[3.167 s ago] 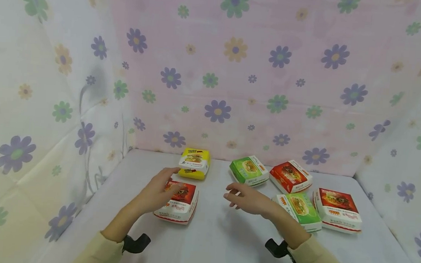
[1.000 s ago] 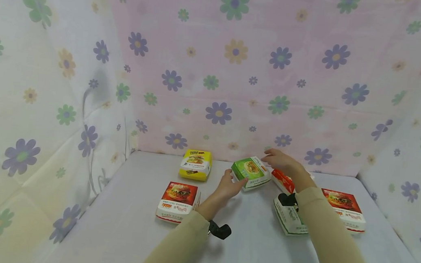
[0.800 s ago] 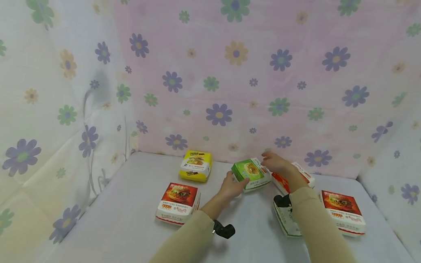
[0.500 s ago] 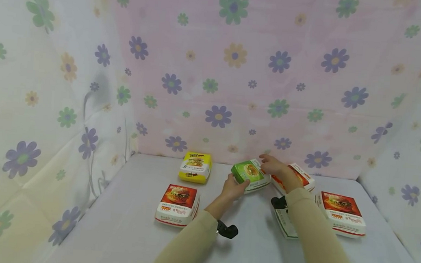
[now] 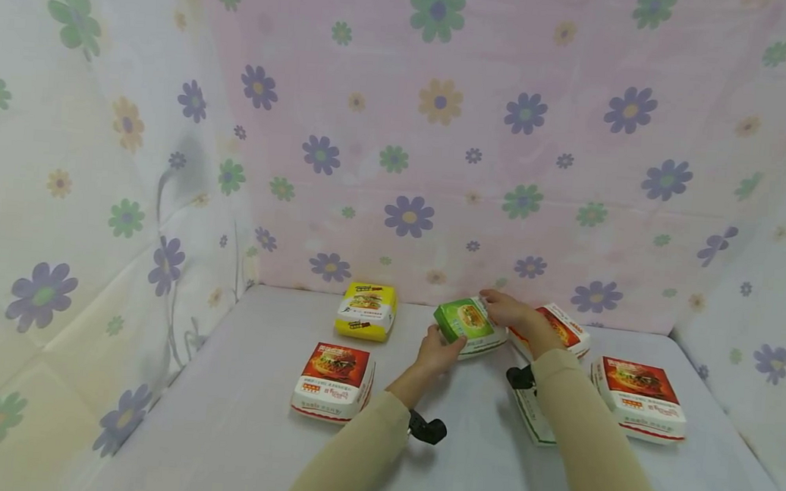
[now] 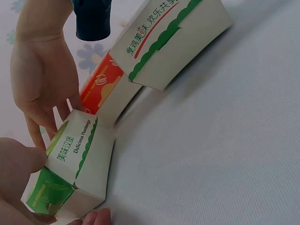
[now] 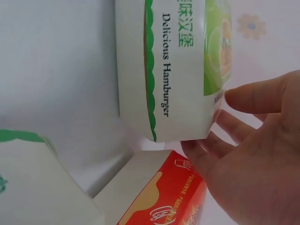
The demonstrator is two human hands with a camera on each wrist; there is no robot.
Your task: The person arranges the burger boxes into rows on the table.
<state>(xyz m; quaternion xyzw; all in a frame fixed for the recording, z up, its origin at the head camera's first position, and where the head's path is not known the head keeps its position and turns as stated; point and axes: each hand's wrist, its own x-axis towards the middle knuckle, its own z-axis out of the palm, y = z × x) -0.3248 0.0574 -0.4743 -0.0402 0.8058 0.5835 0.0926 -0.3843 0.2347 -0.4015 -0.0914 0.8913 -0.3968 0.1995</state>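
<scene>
A green-and-white hamburger box (image 5: 461,320) lies at the back middle of the table. My left hand (image 5: 435,351) grips its left end, with thumb and fingers around the corner in the left wrist view. At the opposite end, my right hand (image 5: 508,311) holds the box; in the right wrist view its thumb (image 7: 255,97) is at the top edge and the fingers bend against the end face. A red hamburger box (image 5: 564,327) sits just beyond the right hand, partly hidden by it. Below the right forearm, another green-and-white box (image 5: 535,417) is mostly covered.
At the left stand a yellow-and-white burger box (image 5: 365,310) and, nearer, a red-and-white one (image 5: 335,371). Another red-and-white box (image 5: 637,392) is at the right. Flowered cloth (image 5: 440,165) walls off the back and both sides of the white table (image 5: 229,432).
Both hands have moved from above the table to the back green box. The left hand came rightward onto its left end; the right hand reached past and settled at its right end.
</scene>
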